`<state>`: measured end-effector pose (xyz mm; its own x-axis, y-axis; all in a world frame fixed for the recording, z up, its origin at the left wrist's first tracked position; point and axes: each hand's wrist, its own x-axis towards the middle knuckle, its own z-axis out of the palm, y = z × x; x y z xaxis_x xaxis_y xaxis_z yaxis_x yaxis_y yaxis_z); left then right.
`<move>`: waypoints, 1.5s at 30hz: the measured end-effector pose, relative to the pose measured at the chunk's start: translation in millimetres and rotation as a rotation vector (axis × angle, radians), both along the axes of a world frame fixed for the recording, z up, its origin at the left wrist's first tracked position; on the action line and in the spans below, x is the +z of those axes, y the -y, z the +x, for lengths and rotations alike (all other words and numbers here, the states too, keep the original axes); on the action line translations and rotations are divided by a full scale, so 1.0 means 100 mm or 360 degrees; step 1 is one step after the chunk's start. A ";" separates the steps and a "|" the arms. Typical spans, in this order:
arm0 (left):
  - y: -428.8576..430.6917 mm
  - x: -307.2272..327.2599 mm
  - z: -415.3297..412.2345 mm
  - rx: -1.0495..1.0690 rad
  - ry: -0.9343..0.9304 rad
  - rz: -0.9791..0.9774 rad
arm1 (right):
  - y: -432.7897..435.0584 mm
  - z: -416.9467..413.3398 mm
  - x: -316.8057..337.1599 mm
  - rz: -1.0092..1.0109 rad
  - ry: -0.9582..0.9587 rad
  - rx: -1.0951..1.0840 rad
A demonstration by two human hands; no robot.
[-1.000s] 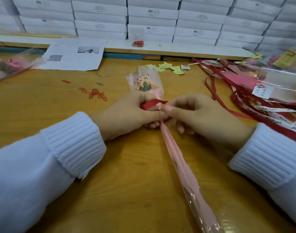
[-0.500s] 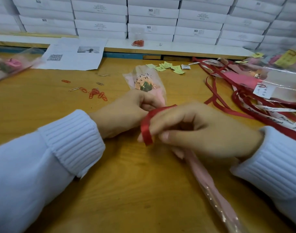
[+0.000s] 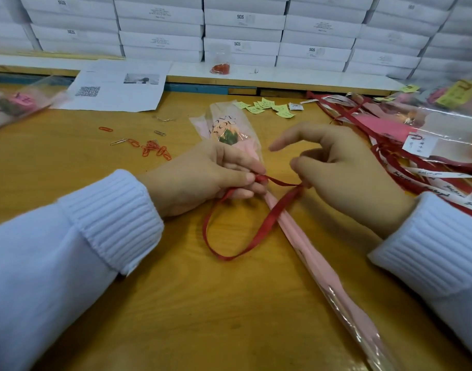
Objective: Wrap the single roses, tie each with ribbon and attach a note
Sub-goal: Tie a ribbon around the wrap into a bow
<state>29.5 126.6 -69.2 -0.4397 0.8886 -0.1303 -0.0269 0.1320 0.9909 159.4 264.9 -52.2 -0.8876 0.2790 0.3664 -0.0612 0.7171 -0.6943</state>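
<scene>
Ribbon (image 3: 276, 214) between left grip (image 3: 202, 178) and right grip (image 3: 344, 178)

- The person is wearing a white knit top (image 3: 12, 317).
- The left sleeve (image 3: 55, 253) is ending in a thick ribbed cuff (image 3: 114, 218).
- The right sleeve (image 3: 467, 317) is ending in a matching cuff (image 3: 427, 242).

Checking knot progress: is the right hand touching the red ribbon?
Touching. Head view: right hand pinches the red ribbon with its lower fingers.
</scene>
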 end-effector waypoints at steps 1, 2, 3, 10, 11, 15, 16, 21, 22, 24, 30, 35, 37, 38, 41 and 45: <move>0.00 0.01 0.00 0.0006 0.0005 -0.0006 | -0.02 0.01 0.01 -0.0034 0.0044 0.0036; 0.00 0.01 0.00 0.0012 0.0027 -0.0004 | -0.01 0.03 0.02 0.0025 0.0094 0.0121; 0.00 0.01 0.00 0.0020 0.0063 0.0004 | 0.01 0.04 0.02 0.0147 0.0147 0.0196; 0.00 0.01 0.03 0.0085 0.0115 0.0038 | -0.01 -0.04 -0.04 0.0493 0.0295 -0.0004; 0.00 0.01 0.03 0.0108 0.0133 0.0046 | -0.03 -0.01 -0.02 0.0472 0.0313 0.0030; 0.00 0.01 0.03 0.0136 0.0210 0.0073 | -0.02 0.06 0.10 0.0655 0.0598 0.0350; 0.00 0.01 0.03 0.0137 0.0214 0.0075 | -0.02 0.07 0.12 0.0696 0.0646 0.0395; 0.00 0.01 0.03 0.0153 0.0210 0.0107 | 0.00 0.16 0.20 0.0534 0.0691 0.0781; 0.00 0.00 0.03 0.0151 0.0197 0.0110 | 0.02 0.18 0.22 0.0374 0.0704 0.0913; -0.01 0.00 0.03 0.0148 0.0165 0.0117 | 0.05 0.20 0.25 0.0014 0.0626 0.1108; -0.01 0.02 0.03 0.0167 0.0216 0.0093 | -0.11 0.04 0.09 -0.0128 0.0235 0.0250; -0.01 0.03 0.04 0.0188 0.0193 0.0081 | -0.15 0.01 0.03 0.0120 0.0553 0.0097; 0.00 0.03 0.04 0.0171 0.0169 0.0082 | -0.16 -0.03 0.01 0.0182 0.0461 -0.0017; 0.00 0.03 0.05 0.0152 0.0146 0.0086 | -0.16 -0.04 -0.01 0.0225 0.0463 -0.0030; 0.00 0.02 0.06 0.0103 0.0072 0.0100 | -0.12 -0.07 -0.07 0.0153 0.0539 0.0046; 0.00 0.00 0.07 0.0106 -0.0006 0.0102 | -0.06 -0.08 -0.09 0.0099 0.0440 0.0140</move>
